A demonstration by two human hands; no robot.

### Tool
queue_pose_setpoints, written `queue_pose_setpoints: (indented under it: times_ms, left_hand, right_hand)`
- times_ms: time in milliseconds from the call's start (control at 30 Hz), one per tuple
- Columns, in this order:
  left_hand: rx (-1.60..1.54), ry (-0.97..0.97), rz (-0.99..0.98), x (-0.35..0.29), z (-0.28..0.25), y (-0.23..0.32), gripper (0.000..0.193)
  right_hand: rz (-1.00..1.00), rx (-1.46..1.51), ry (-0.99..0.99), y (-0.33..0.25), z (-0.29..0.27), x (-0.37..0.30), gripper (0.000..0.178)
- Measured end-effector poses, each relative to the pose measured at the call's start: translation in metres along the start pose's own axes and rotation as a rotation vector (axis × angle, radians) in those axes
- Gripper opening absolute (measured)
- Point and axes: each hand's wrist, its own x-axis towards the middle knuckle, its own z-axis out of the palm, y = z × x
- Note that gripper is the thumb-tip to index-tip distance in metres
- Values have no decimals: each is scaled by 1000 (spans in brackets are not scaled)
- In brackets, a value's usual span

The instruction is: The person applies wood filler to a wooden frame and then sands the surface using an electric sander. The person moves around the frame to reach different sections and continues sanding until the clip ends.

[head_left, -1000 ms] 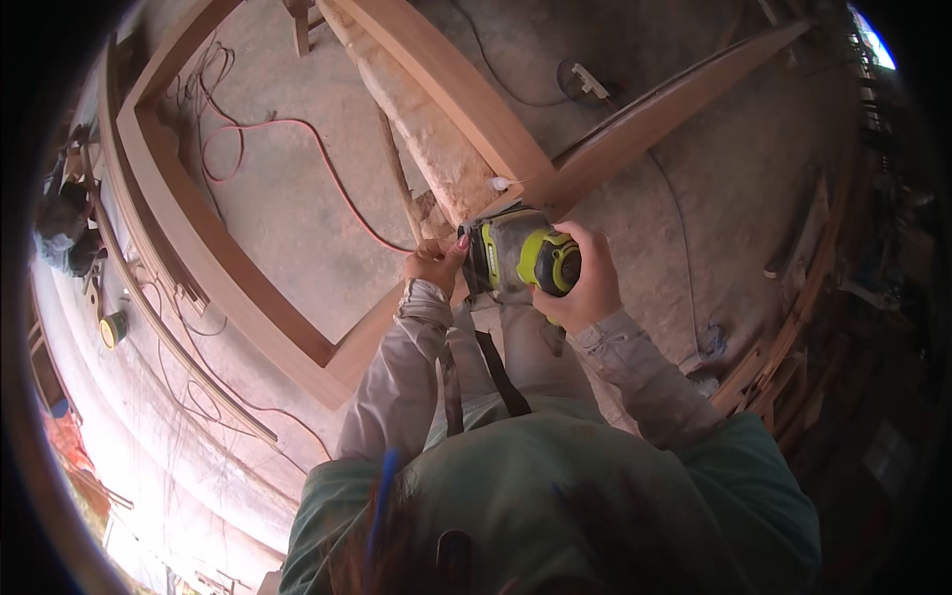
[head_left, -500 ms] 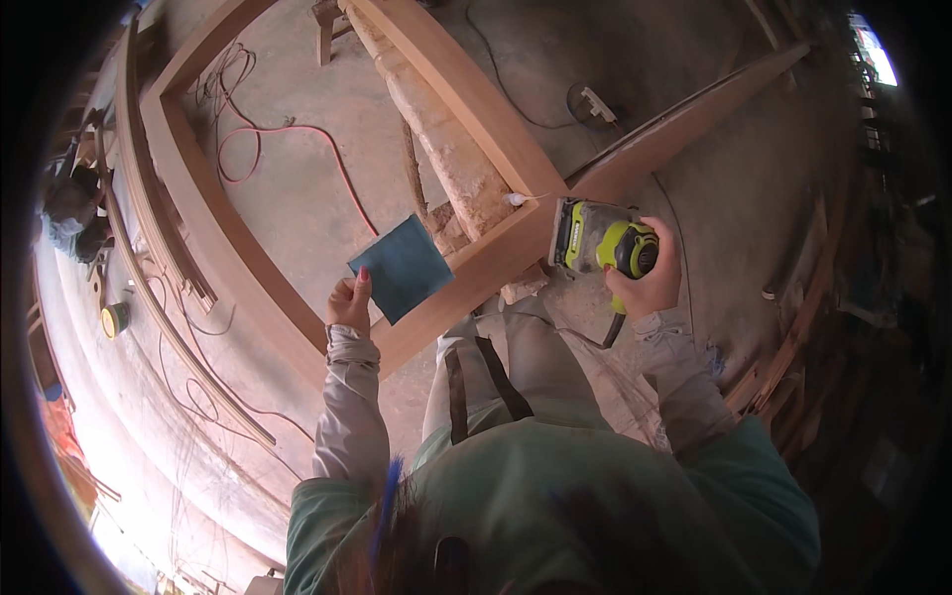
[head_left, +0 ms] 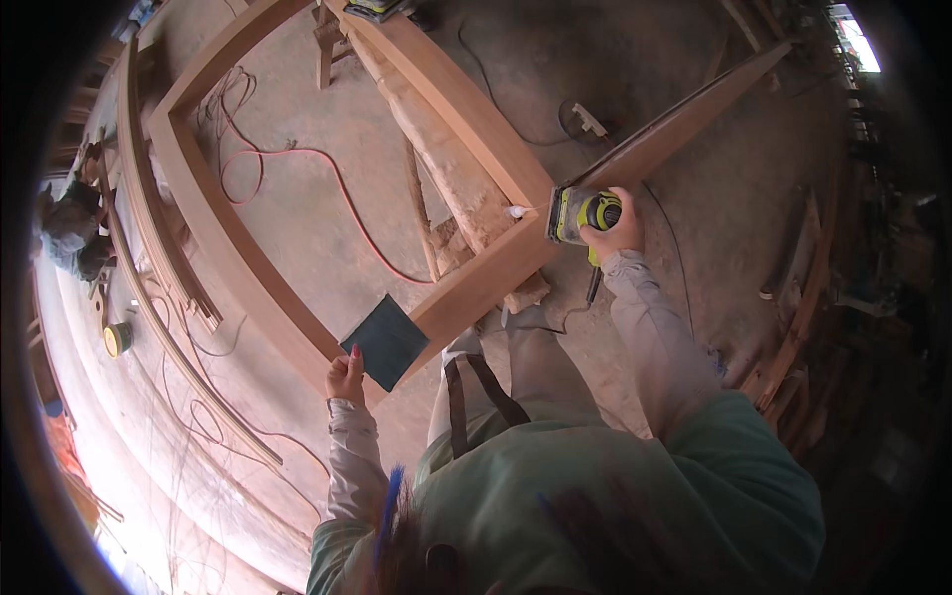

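My left hand [head_left: 345, 378] pinches a dark blue-grey sheet of sandpaper [head_left: 387, 342] by its near edge, thumb on top. The sheet overlaps the near rail of a large light-brown wooden frame [head_left: 486, 273] in the view. My right hand [head_left: 623, 233] is wrapped round the grip of a green and grey power sander [head_left: 573, 216]. The sander is tilted on its side, its flat pad facing the frame's right corner; whether it touches the wood I cannot tell. A cord [head_left: 593, 286] hangs from the sander toward my legs.
A second green tool [head_left: 372, 8] sits on the frame's far rail. A rough timber [head_left: 436, 139] lies under the frame, and a board [head_left: 684, 124] extends right. A red cord [head_left: 347, 198], a socket strip [head_left: 590, 121], a small round tin [head_left: 117, 339] and long wooden strips [head_left: 144, 169] are around.
My left hand has brought the sandpaper nearer to me, over the near rail. My right hand has carried the sander slightly left and farther away. The second green tool has come into view.
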Motion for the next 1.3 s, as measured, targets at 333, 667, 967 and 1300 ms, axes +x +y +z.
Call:
queue_pose_setpoints:
  times_ms: [333, 667, 967, 1300]
  left_hand:
    - [-177, -64, 89, -3, -10, -6, 29]
    - [-42, 121, 239, -75, -11, -58, 17]
    - [31, 213, 277, -165, -19, -137, 15]
    - [292, 238, 380, -220, -14, -130, 15]
  right_hand:
    - [75, 162, 11, 17, 21, 9, 72]
    - [65, 141, -59, 41, 15, 26, 90]
    - [113, 193, 171, 181, -45, -75, 69]
    - [1129, 305, -354, 431, -139, -323, 33]
